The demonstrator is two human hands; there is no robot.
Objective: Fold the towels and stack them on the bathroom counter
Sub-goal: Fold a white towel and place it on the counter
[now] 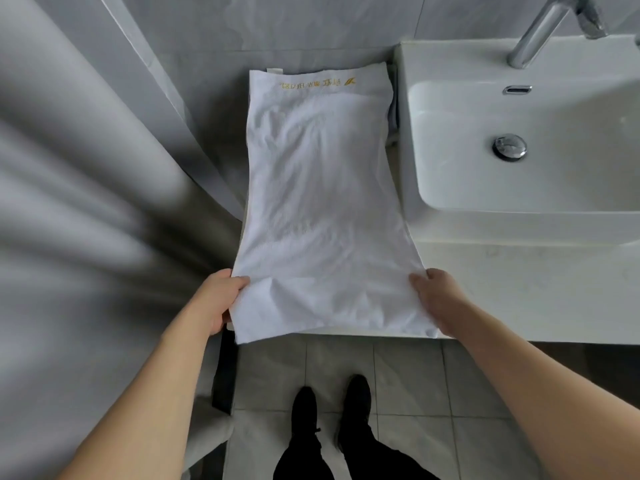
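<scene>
a: what do the hands show?
b: left hand (221, 299) pinches the near left corner of the white towel (322, 202), thumb on top, fingers curled beneath. right hand (440, 299) grips the near right corner, fingers curled over the cloth.

a: and beyond the hands?
b: the towel extends away from both hands, lying lengthwise on the counter (519, 289); its near edge overhangs the counter front between them. gold lettering (318, 84) marks the far end. right of the right hand sits the sink (540, 140), with the faucet (540, 29) past it. left of the left hand hangs a grey curtain (86, 185).
</scene>
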